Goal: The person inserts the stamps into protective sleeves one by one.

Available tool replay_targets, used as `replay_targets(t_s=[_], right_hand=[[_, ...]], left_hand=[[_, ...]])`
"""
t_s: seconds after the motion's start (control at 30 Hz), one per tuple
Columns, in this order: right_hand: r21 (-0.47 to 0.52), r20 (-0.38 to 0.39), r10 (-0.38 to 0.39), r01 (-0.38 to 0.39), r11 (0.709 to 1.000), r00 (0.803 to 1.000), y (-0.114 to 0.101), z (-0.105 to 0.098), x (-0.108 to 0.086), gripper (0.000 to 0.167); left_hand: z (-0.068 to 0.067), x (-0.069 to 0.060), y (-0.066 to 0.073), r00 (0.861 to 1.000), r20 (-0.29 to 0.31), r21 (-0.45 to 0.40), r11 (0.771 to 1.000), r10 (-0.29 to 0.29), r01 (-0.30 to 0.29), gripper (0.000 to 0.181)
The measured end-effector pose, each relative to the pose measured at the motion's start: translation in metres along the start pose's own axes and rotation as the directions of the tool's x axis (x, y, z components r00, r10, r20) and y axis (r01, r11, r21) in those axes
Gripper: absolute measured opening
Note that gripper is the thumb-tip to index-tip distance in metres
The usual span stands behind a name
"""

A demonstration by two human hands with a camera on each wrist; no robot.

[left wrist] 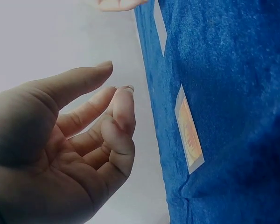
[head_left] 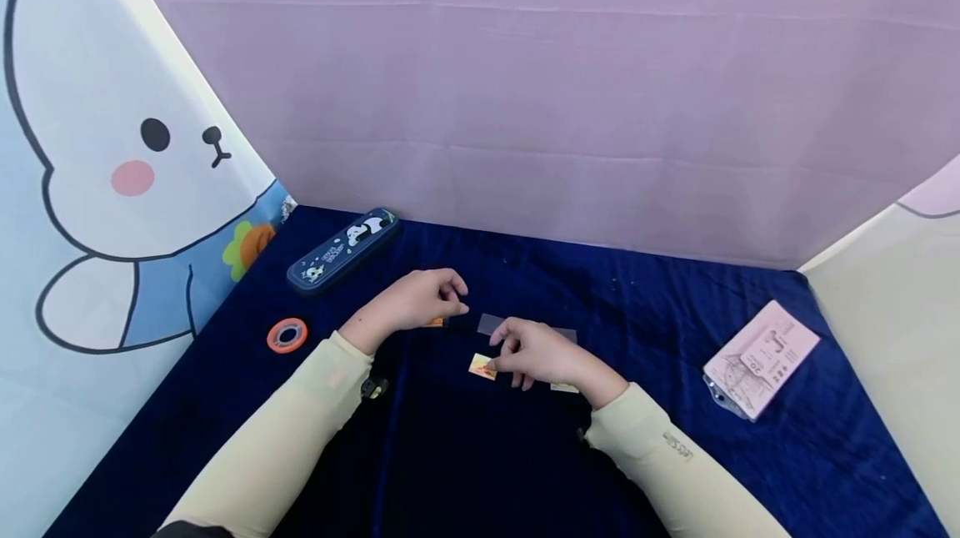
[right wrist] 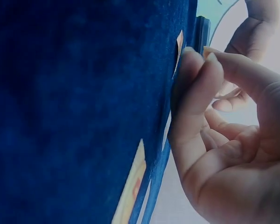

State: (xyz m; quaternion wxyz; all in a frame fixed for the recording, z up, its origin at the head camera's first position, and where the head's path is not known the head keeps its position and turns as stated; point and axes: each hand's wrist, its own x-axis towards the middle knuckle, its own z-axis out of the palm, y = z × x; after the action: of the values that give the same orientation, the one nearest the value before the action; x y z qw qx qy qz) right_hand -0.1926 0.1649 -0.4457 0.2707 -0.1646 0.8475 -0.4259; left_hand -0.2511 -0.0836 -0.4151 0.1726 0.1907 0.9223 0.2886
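My right hand (head_left: 542, 352) pinches a small yellow-orange picture card (head_left: 481, 366) between thumb and fingertips, above the cloth. In the right wrist view the fingers hide most of that card. To its left, my left hand (head_left: 420, 299) hovers with fingers loosely bent and thumb apart, holding nothing. Below the left hand, a similar picture card (left wrist: 190, 133) lies on a clear strip. Another card (head_left: 564, 388) lies on the cloth, partly under the right hand. Two clear strips, one to the left (head_left: 490, 324) and one to the right (head_left: 566, 334), lie just beyond the right hand.
A dark blue pencil case (head_left: 345, 250) with panda pictures lies at the back left. Nearer is an orange ring-shaped roll (head_left: 287, 335). At the right lies a pink booklet or packet (head_left: 763, 359). Blue velvet cloth (head_left: 480, 463) covers the table; a lilac curtain (head_left: 525, 104) hangs behind.
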Motion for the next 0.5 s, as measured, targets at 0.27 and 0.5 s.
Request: replay_targets(t_s=[0.27,0.5], right_hand=[[-0.026,0.012,0.015,-0.014,1.000,1.000,-0.0015,0.0006,0.0003,0.035],[-0.045,-0.004,0.024,-0.024,0.999,1.000,-0.0046,0.0034,-0.0009,0.033]], left_hand=[[0.0011,0.0020,0.0007,1.000,0.011,-0.011,1.000,-0.002,0.002,0.034],[0.0037,0.0039,0.0025,1.000,0.002,-0.008,1.000,-0.001,0.001,0.033]])
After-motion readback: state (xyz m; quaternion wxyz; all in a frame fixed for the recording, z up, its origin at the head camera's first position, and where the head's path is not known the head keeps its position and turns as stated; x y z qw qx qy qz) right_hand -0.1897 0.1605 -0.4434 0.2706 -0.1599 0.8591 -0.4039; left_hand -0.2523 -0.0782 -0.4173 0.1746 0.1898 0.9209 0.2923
